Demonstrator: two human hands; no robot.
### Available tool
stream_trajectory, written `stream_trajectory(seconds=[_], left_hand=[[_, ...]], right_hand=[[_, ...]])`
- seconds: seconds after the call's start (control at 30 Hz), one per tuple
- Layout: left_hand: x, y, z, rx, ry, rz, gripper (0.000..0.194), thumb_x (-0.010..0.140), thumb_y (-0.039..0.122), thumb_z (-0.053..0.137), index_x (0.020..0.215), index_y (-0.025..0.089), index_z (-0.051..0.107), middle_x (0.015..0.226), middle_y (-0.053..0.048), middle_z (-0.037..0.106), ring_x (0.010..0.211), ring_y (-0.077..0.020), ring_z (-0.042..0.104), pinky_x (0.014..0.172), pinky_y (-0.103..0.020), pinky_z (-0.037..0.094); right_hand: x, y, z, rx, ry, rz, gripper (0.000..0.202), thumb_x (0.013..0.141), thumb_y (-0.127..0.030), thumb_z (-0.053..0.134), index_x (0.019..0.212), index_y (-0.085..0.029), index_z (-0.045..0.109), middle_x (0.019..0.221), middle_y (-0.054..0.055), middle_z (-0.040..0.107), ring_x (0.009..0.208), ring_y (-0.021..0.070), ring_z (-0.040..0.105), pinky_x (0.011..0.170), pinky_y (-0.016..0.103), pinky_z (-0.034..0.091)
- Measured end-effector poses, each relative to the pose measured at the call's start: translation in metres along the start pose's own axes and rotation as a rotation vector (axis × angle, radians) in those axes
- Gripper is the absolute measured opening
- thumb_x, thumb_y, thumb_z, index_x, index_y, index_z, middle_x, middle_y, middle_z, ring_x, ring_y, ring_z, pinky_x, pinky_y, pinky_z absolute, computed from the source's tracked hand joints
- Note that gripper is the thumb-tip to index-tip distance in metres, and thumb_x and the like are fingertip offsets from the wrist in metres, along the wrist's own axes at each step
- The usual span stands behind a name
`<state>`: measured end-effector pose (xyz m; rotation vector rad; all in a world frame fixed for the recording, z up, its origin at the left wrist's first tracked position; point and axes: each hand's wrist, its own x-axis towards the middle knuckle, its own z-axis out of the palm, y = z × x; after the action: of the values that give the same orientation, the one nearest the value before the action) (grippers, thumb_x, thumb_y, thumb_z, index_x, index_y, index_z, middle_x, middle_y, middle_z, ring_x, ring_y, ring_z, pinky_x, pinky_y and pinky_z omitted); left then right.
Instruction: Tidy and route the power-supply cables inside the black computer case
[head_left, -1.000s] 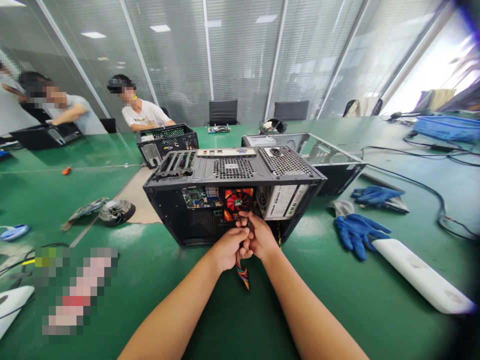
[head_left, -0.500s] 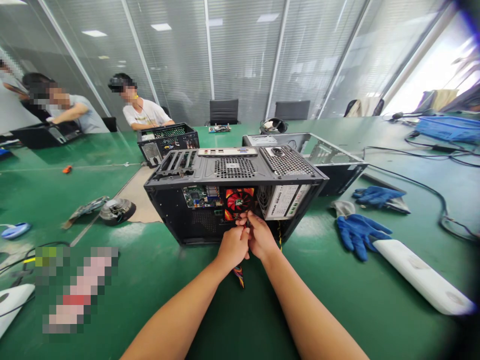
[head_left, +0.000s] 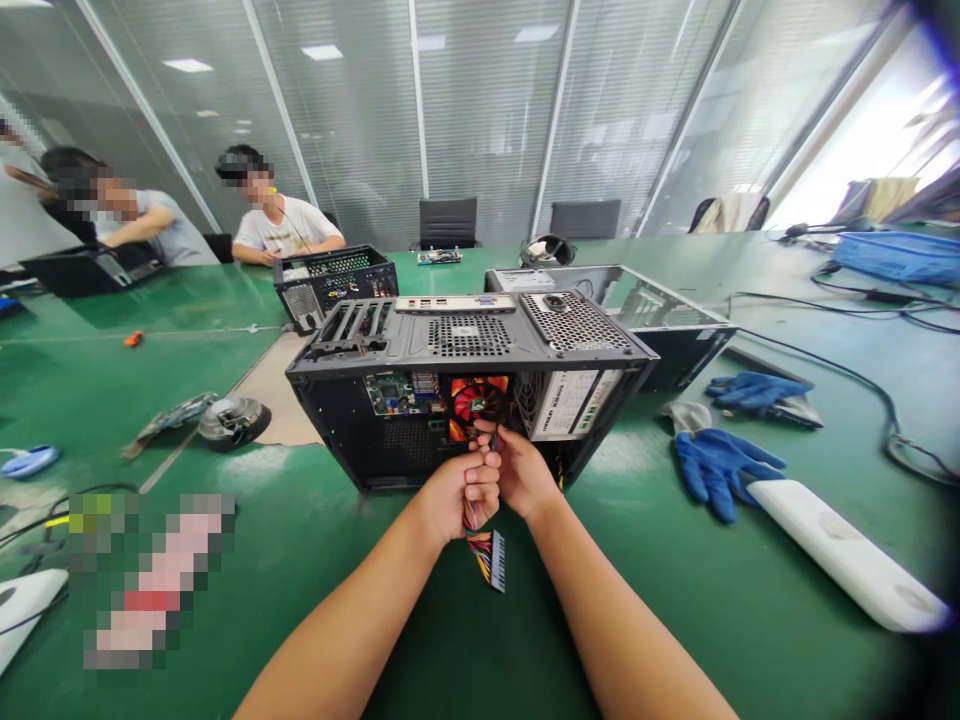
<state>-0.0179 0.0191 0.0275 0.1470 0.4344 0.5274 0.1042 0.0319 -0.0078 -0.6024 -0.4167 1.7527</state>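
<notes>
Clenches in the left hand (head_left: 459,495), with fingers curled tight, a cable bundle (head_left: 477,541) before the open side of a black computer case (head_left: 469,364). Points lengthwise downward from that hand, slanting slightly right. Shows multicolored strands, red, orange and yellow included, ending in a slim grey connector (head_left: 498,562). Holds the right hand (head_left: 523,472) close alongside, with fingers bent; cannot tell whether pinching anything.

In front of computer case (head_left: 465,368): cable bundle (head_left: 478,545) partly hidden inside left fingers (head_left: 481,485); what right fingers (head_left: 489,428) hold, unclear. Inside case: white label (head_left: 564,408), fine print illegible. Left of case: pinkish object (head_left: 161,590) pixelated, white object (head_left: 24,612) edge-cropped.
</notes>
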Motion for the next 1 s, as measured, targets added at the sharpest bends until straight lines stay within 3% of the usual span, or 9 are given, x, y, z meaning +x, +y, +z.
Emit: stream_trajectory(seconds=[0.2, 0.47, 0.83, 1.0], left_hand=[[0.0009, 0.0000, -0.0011, -0.016, -0.055, -0.007, 0.012, 0.088, 0.019, 0.043, 0.077, 0.014, 0.047, 0.042, 0.011, 0.024, 0.031, -0.0018, 0.029, 0.047, -0.016, 0.044], [0.0010, 0.0003, -0.0009, -0.017, -0.099, -0.020, 0.014, 0.088, 0.022, 0.045, 0.078, 0.014, 0.047, 0.043, 0.011, 0.023, 0.031, -0.0019, 0.029, 0.049, -0.017, 0.045], [-0.0008, -0.0009, -0.0032, -0.103, -0.103, -0.036, 0.008, 0.086, 0.015, 0.047, 0.078, 0.014, 0.045, 0.043, 0.012, 0.025, 0.032, -0.0010, 0.029, 0.052, -0.015, 0.042], [-0.0003, -0.0014, -0.0022, -0.113, -0.115, -0.041, 0.009, 0.087, 0.016, 0.046, 0.078, 0.014, 0.046, 0.043, 0.012, 0.025, 0.032, -0.0008, 0.029, 0.050, -0.014, 0.041]], right_hand=[[0.0007, 0.0032, 0.0002, -0.109, -0.024, -0.066, 0.018, 0.076, -0.035, 0.063, 0.080, -0.017, 0.065, 0.076, 0.004, 0.069, 0.075, 0.0172, 0.063, 0.072, 0.030, 0.047], [-0.0007, 0.0044, 0.0032, -0.092, -0.053, -0.079, 0.019, 0.077, -0.038, 0.063, 0.074, -0.019, 0.060, 0.071, 0.002, 0.067, 0.075, 0.0175, 0.064, 0.074, 0.031, 0.046], [0.0010, 0.0014, -0.0001, 0.102, 0.010, 0.052, 0.022, 0.078, -0.040, 0.059, 0.087, -0.020, 0.062, 0.072, -0.001, 0.066, 0.077, 0.0189, 0.064, 0.068, 0.033, 0.050], [-0.0001, 0.0037, 0.0034, 0.064, 0.044, -0.031, 0.019, 0.076, -0.038, 0.063, 0.082, -0.021, 0.061, 0.070, -0.001, 0.065, 0.072, 0.0164, 0.063, 0.065, 0.030, 0.050]])
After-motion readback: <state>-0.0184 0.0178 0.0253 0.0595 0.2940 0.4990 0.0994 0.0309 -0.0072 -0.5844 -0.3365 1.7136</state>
